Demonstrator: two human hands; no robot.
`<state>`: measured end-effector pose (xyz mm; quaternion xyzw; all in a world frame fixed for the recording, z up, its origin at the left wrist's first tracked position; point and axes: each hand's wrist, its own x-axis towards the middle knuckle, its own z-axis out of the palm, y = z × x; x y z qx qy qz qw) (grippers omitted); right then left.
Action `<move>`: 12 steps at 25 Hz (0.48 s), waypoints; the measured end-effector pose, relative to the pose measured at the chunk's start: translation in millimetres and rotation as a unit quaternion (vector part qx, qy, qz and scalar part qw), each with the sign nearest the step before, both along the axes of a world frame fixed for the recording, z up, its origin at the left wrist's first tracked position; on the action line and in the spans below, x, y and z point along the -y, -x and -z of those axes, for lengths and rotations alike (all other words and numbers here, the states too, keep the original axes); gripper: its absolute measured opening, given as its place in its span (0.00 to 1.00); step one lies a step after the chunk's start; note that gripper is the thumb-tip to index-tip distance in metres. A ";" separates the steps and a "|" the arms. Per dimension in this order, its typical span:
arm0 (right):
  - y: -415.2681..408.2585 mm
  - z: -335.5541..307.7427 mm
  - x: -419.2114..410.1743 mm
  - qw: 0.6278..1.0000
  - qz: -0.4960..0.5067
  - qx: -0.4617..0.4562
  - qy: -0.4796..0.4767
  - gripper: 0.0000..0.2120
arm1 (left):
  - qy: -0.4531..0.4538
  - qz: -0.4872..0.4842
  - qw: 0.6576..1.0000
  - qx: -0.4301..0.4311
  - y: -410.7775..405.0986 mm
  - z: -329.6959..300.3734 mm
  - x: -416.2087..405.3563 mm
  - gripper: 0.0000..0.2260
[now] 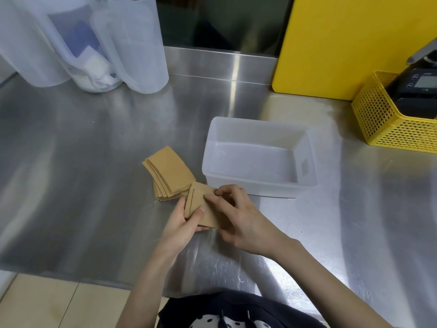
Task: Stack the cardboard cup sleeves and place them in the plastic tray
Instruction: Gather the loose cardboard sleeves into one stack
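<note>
A fanned pile of flat brown cardboard cup sleeves (169,172) lies on the steel counter, just left of a translucent white plastic tray (307,159) that holds nothing. A few more sleeves (196,203) are held between both hands, just in front of the pile and near the tray's front left corner. My left hand (182,224) grips them from below, thumb on top. My right hand (238,217) pinches their upper right edge with its fingertips.
Tall translucent plastic jugs (132,43) stand at the back left. A yellow board (350,43) leans against the back wall. A yellow mesh basket (387,117) with a black device sits at the right. A clear plastic bag (212,263) lies by the counter's front edge.
</note>
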<state>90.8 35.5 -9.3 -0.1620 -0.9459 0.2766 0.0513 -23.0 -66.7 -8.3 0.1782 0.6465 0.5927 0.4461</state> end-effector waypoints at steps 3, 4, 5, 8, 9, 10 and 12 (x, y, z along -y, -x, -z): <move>-4.8 0.7 -0.2 0.999 0.014 -0.017 0.035 0.31 | 0.007 -0.002 1.000 -0.008 -1.7 2.0 -0.7 0.13; -8.8 -0.4 0.0 0.997 0.037 -0.030 0.061 0.31 | 0.010 -0.004 1.000 -0.012 -1.4 2.7 -0.2 0.13; -14.6 -1.5 -0.4 0.992 0.074 -0.050 0.093 0.31 | 0.012 -0.007 1.000 -0.013 -0.9 3.8 -0.2 0.13; -33.6 1.0 -3.0 0.950 0.212 -0.120 0.198 0.28 | 0.000 -0.008 1.000 0.010 0.9 5.9 -0.6 0.13; -38.6 3.3 -3.5 0.928 0.248 -0.137 0.244 0.26 | -0.002 -0.004 1.000 0.017 0.3 6.4 -1.7 0.12; -43.0 6.8 -3.8 0.904 0.277 -0.150 0.290 0.26 | -0.003 0.004 1.000 0.021 -1.3 6.7 -3.6 0.11; -48.4 14.1 -3.5 0.859 0.306 -0.163 0.377 0.26 | -0.010 0.025 0.999 0.027 -6.3 7.9 -6.1 0.11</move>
